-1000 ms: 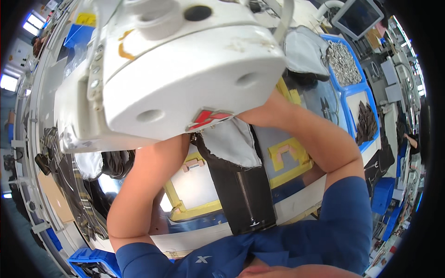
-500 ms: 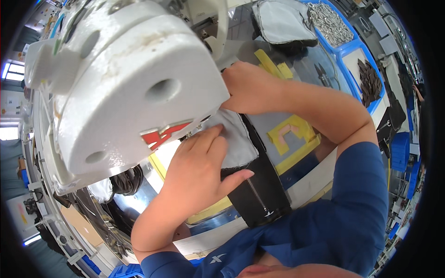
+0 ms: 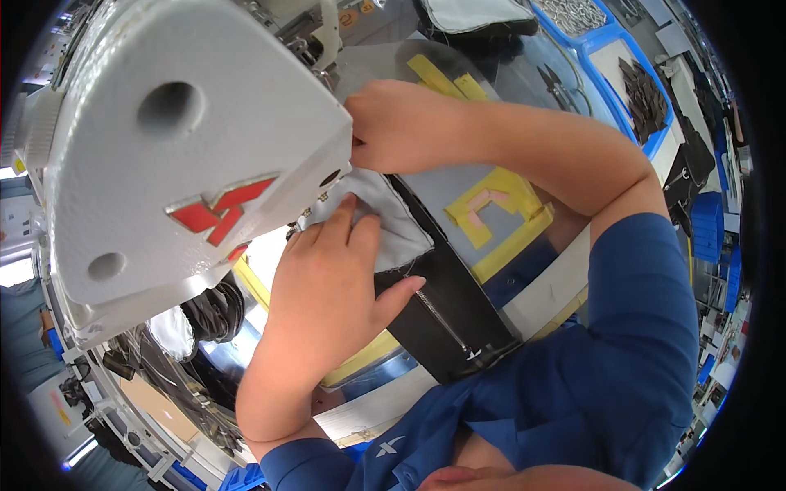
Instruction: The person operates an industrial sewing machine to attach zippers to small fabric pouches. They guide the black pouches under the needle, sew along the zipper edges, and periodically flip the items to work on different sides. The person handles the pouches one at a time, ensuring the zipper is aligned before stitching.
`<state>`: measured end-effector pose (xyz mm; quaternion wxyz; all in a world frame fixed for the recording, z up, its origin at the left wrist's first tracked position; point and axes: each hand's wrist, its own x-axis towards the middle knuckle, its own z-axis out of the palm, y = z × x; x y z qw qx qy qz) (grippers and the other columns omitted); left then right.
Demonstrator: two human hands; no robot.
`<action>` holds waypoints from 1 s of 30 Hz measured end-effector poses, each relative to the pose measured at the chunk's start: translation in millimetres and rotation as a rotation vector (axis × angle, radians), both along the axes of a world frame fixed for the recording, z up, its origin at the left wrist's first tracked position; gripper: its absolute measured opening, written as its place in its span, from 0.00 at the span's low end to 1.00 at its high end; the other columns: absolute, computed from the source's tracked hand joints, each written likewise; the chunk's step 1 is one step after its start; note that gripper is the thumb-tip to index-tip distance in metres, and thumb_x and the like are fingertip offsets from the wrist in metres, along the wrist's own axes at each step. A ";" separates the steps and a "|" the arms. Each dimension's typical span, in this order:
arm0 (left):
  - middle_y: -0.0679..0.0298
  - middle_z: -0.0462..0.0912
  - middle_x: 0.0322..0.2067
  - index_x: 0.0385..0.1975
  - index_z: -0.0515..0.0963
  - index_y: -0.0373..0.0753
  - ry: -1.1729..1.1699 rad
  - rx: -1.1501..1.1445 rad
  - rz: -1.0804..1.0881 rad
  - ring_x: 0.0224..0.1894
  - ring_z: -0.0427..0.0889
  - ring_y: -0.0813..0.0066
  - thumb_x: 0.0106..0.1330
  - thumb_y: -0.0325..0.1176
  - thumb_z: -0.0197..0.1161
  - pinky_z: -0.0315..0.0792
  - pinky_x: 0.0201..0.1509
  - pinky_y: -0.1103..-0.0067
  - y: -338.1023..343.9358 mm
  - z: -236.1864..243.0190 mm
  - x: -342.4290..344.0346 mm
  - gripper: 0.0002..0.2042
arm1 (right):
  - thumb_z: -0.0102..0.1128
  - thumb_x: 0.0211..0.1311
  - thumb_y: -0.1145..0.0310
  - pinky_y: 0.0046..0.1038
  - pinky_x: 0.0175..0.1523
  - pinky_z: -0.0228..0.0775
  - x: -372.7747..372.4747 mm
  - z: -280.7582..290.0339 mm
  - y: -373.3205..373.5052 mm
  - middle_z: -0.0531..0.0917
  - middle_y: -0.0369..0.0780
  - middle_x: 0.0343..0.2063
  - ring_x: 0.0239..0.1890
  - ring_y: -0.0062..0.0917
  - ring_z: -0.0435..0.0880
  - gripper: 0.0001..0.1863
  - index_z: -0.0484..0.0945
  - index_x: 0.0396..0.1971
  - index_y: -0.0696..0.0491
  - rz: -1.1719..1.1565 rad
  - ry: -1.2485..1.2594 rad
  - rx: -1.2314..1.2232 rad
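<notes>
A white sewing machine head (image 3: 221, 155) with a red emblem fills the upper left and covers the sewing spot. Beneath its edge lies a pale grey lining cloth (image 3: 401, 229) with a frayed edge, on top of a black piece with a zipper (image 3: 450, 319) that reaches toward my body. My left hand (image 3: 323, 270) rests flat on the cloth, fingers stretched toward the machine and thumb out over the black piece. At the machine's far right side, my right hand (image 3: 405, 127) is closed with curled fingers; the machine hides its fingertips and whatever they grip.
Yellow tape strips (image 3: 512, 196) mark the table right of the work. Black-handled snips (image 3: 557, 86) lie farther back, near a blue tray (image 3: 602, 41) holding metal parts and dark brown pieces. A grey-and-black pouch (image 3: 479, 16) sits at the back; dark coiled material (image 3: 214, 315) is left.
The whole view has shifted, so the machine head looks larger and table things sit higher and farther left. Both hands keep nearly the same places on the work.
</notes>
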<state>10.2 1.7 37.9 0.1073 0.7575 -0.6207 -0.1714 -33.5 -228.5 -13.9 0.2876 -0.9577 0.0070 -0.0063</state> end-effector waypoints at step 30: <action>0.33 0.79 0.61 0.56 0.76 0.27 -0.063 0.050 -0.029 0.56 0.84 0.35 0.54 0.49 0.81 0.77 0.62 0.57 3.6 1.5 -4.3 0.37 | 0.62 0.53 0.67 0.50 0.43 0.82 -2.2 -21.4 7.0 0.86 0.55 0.25 0.34 0.55 0.88 0.13 0.85 0.24 0.63 -0.054 -0.146 -0.031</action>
